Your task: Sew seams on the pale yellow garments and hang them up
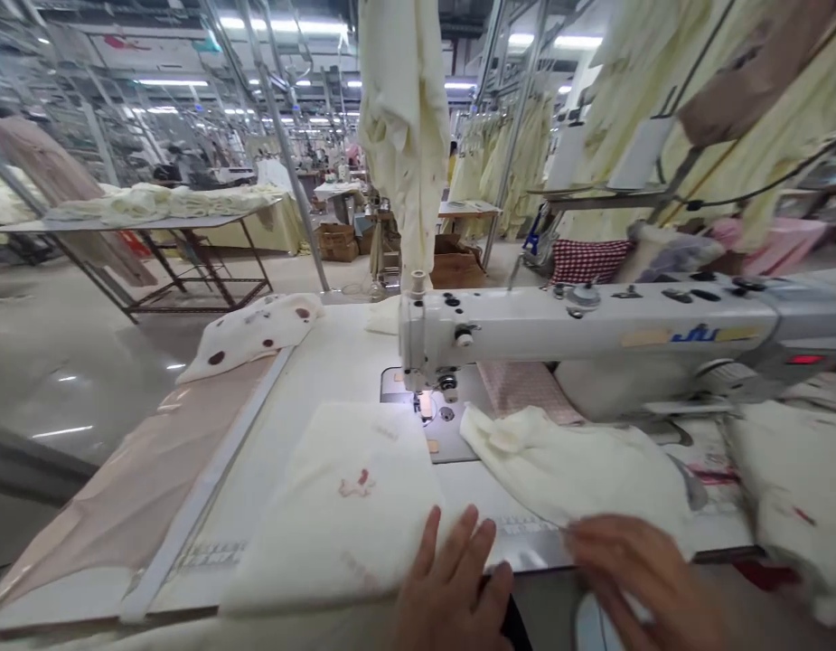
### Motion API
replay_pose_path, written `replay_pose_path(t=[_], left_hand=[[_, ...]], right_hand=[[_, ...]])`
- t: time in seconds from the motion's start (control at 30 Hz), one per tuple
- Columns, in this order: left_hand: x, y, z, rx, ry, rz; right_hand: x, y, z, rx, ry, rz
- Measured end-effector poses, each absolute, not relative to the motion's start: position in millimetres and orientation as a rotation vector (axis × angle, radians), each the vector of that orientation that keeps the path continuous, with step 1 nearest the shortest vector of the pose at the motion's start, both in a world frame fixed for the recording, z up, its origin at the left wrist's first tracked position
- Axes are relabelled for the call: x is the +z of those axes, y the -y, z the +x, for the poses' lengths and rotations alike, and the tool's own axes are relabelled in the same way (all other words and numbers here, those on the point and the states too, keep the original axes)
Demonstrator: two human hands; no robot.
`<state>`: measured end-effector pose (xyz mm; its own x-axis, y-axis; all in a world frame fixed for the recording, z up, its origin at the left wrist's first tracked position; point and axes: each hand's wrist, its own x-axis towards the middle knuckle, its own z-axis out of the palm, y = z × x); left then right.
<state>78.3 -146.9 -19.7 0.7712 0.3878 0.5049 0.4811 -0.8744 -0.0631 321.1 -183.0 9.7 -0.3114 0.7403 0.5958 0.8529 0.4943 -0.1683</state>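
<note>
My left hand is open, its fingers spread over the lower right edge of a cream fabric panel with a small red print. The panel lies flat, its upper right corner close to the needle of the white sewing machine. To the right, my right hand is closed, slightly blurred, with its fingertips at the front edge of a second cream fabric piece. That piece lies loosely bunched beside the metal needle plate. The right fingertips appear to pinch its edge.
A spotted cloth lies at the table's left edge by a pinkish covered side panel. More printed cream fabric hangs at the right. Cream garments hang behind the machine. A fabric-laden table stands back left.
</note>
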Motion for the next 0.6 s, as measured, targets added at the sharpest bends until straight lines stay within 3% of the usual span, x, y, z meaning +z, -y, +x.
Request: replay_pose_path(t=[0.23, 0.47, 0.6], left_hand=[[30, 77, 168, -0.559, 0.989, -3.290], [20, 44, 188, -0.658, 1.151, -3.228], [31, 48, 186, -0.753, 1.082, -3.260]], right_hand=[[29, 114, 408, -0.376, 2.107, -1.623], [30, 86, 391, -0.219, 2.222, -1.627], [56, 88, 386, -0.095, 2.235, -1.465]])
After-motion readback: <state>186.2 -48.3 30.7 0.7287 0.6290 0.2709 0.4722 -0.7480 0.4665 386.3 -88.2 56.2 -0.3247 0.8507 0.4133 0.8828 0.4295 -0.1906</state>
